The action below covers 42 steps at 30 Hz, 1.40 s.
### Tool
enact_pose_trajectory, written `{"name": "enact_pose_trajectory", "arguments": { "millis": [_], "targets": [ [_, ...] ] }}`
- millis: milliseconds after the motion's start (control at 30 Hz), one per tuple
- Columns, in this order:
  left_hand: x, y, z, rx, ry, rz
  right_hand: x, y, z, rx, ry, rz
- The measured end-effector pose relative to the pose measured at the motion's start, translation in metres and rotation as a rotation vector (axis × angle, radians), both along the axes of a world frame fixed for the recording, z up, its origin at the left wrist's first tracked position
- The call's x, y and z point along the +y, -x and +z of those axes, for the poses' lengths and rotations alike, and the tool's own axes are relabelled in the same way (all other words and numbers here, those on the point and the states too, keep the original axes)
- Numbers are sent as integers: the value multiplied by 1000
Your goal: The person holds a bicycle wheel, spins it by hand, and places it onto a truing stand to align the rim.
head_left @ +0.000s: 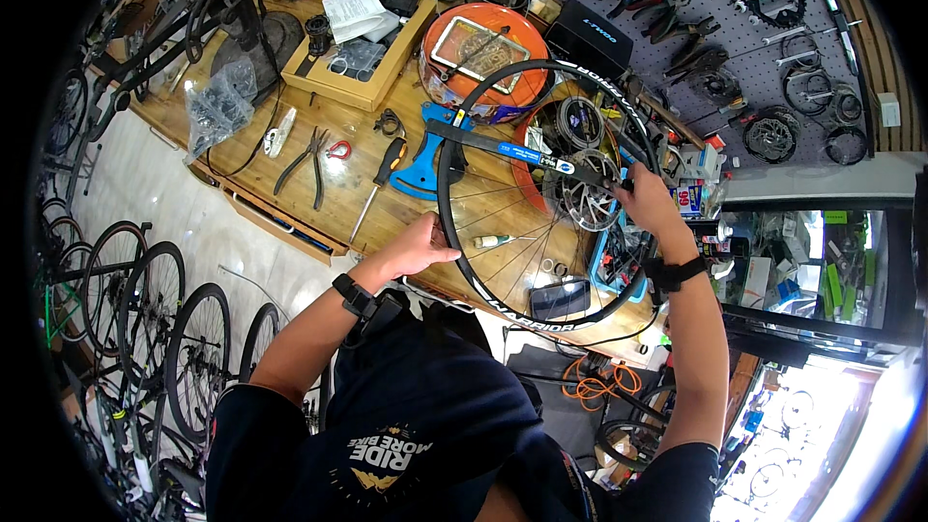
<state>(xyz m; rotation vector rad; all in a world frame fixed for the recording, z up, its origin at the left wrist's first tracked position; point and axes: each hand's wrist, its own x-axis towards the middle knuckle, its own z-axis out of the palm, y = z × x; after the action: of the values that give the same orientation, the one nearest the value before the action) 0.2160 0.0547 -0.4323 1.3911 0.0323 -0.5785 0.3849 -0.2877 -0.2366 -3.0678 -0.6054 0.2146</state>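
A black bicycle wheel (pixel 471 275) is propped at a slant over the wooden bench, its spokes and brake disc (pixel 592 205) in view. My left hand (pixel 418 249) is closed on the left side of its rim, thumb on the near face, fingers partly hidden behind. A long flat black bar gauge (pixel 512 150) with a blue label lies across the wheel from the left rim toward the hub. My right hand (pixel 646 198) pinches the gauge's right end, inside the right side of the rim. Left of the wheel rests a blue curved tool (pixel 421 162).
On the bench (pixel 329 198) lie pliers (pixel 307 169), a screwdriver (pixel 379 184), a red carabiner-like ring (pixel 338 150) and a phone (pixel 561 300). An orange round tray (pixel 527 29) and a cardboard box (pixel 362 92) stand behind. Tools hang on the pegboard (pixel 667 68); bicycles (pixel 198 358) stand at left.
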Motion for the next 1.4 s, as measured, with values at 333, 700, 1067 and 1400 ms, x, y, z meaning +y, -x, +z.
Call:
{"name": "enact_pose_trajectory", "arguments": {
  "millis": [333, 700, 1067, 1400],
  "targets": [
    [-1, -1, -6, -35, -31, -6, 1, 3, 3, 81, -49, -49],
    [-4, 1, -23, -76, 15, 38, -6, -1, -13, -19, 116, -24],
    [-4, 3, -8, -36, 1, 0, 14, 16, 3, -47, 241, -116],
    [-4, 2, -4, -10, -61, -4, 6, 16, -11, -89, 201, -82]
  ]
}}
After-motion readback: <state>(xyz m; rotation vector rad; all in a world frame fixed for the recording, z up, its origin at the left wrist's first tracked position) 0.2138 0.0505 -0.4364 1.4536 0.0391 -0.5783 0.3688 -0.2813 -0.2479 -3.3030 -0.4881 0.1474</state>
